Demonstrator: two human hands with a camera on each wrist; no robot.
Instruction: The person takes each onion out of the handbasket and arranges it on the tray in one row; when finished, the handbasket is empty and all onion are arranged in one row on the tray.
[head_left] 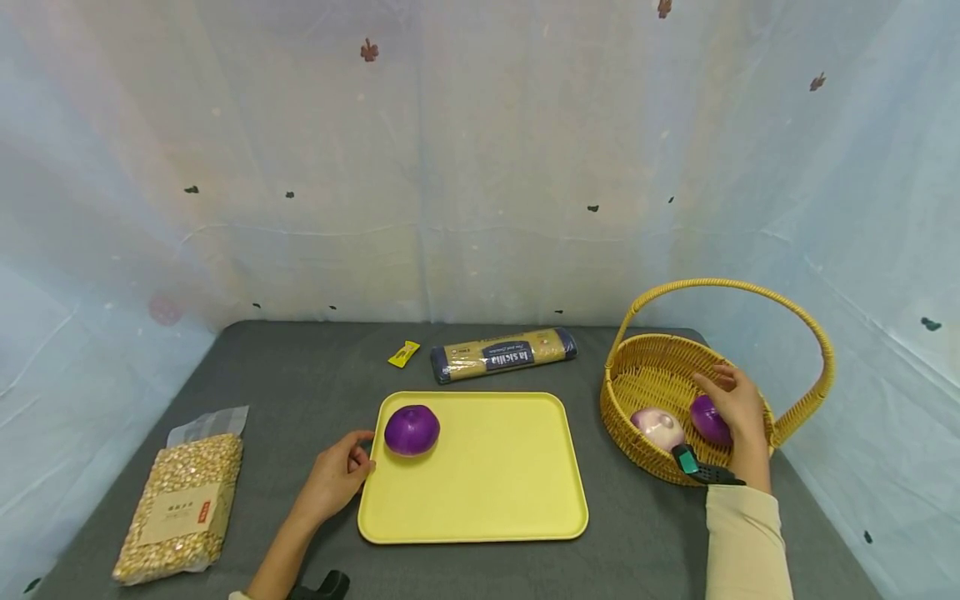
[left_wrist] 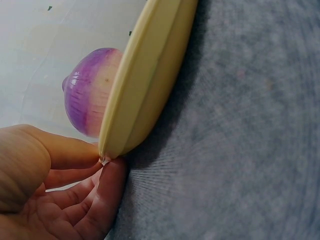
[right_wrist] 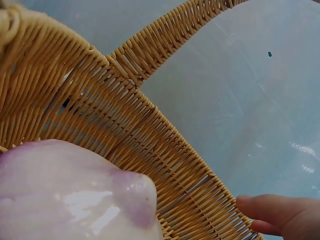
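My left hand (head_left: 339, 477) is at the left edge of a yellow tray (head_left: 487, 475). In the left wrist view its thumb and fingers pinch the tray's rim. A purple onion (head_left: 412, 430) sits on the tray near its upper left corner. Over at the right, my right hand (head_left: 738, 408) reaches into a wicker basket (head_left: 613, 404), fingers loosely extended. Just under it lies another purple onion (head_left: 707, 421), partly covered by the hand. Beside that one rests a pale, purple-tinged onion (head_left: 658, 427), which fills the lower left of the right wrist view.
The basket's tall handle (head_left: 716, 283) arches over the right forearm's far side. Behind the tray lie a rolled blue-and-gold package (head_left: 506, 354) and a small yellow packet (head_left: 404, 354). A clear bag of corn kernels (head_left: 187, 500) lies at the left on the grey tabletop (head_left: 300, 375).
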